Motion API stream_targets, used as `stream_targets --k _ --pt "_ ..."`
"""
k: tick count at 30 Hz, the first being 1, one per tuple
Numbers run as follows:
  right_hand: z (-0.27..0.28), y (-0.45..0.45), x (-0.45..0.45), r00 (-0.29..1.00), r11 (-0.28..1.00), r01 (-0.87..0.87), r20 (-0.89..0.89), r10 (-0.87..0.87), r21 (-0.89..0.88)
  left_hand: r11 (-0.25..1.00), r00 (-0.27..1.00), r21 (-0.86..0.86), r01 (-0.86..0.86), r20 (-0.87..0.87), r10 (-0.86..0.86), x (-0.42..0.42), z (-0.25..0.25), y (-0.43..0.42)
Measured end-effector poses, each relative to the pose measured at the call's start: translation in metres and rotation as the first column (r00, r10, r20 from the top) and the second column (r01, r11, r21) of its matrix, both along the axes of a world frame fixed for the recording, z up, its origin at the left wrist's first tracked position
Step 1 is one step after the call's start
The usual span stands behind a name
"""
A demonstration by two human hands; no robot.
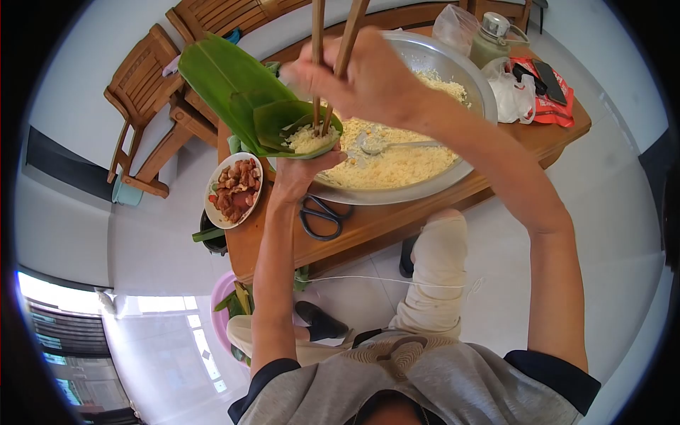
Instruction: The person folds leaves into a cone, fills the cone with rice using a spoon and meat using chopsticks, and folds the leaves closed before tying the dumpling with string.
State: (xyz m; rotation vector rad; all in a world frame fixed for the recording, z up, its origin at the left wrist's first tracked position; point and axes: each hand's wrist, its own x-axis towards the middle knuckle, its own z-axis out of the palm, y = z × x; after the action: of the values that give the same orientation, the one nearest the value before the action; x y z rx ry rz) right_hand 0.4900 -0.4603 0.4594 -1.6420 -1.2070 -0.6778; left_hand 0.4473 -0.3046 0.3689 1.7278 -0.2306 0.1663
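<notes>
1. Right hand (358, 81), fingers closed round wooden chopsticks (350, 37), whose tips stand in the packed rice (304, 141).
2. Left hand (299, 174), curled beneath, grips the green leaf (225, 81) cupping that rice.
3. Beyond: metal basin (484, 106), scissors (334, 216), meat plate (214, 215).

A grey T-shirt (464, 379) is what I see worn here, its short sleeves (556, 379) dark navy towards the ends, with a brown ringed print (404, 358) in front, cream trousers (435, 283) and black shoes (322, 321).
</notes>
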Motion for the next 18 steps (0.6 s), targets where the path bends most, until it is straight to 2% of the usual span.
stream_targets --k 2,6,9,11,12,15,17,18 --pt "-0.016 0.006 0.002 0.998 0.998 -0.029 -0.048 0.026 -0.047 0.998 0.999 0.052 0.037 -0.006 -0.036 -0.004 0.005 -0.002" --pt "0.003 0.001 -0.001 0.999 0.996 -0.018 -0.049 0.014 -0.090 0.993 0.999 0.120 0.016 0.047 -0.022 0.000 0.003 0.000" --pt "0.018 -0.005 -0.011 1.000 1.000 -0.013 -0.013 0.013 -0.006 1.000 1.000 0.031 -0.004 -0.025 0.005 -0.001 -0.001 0.001" --pt "0.016 -0.005 -0.016 0.983 0.996 -0.066 -0.177 0.056 -0.056 0.999 0.999 -0.011 0.033 0.002 -0.033 0.002 -0.006 0.004" --pt "-0.002 0.003 -0.004 0.997 0.997 -0.042 -0.073 0.037 -0.064 0.999 0.999 -0.011 0.034 0.003 -0.034 0.002 -0.005 0.004" --pt "-0.011 0.007 0.001 0.997 0.993 -0.036 -0.068 0.029 -0.114 0.997 0.999 0.056 0.044 0.026 -0.046 0.002 -0.003 0.005" --pt "-0.002 0.004 -0.001 0.997 0.991 -0.032 -0.068 0.023 -0.133 0.998 0.998 -0.032 0.061 -0.005 -0.061 0.004 -0.007 0.007" --pt "0.006 0.002 -0.004 0.994 0.996 -0.046 -0.102 0.038 -0.076 0.998 0.998 -0.031 0.063 -0.004 -0.063 0.003 -0.006 0.006"
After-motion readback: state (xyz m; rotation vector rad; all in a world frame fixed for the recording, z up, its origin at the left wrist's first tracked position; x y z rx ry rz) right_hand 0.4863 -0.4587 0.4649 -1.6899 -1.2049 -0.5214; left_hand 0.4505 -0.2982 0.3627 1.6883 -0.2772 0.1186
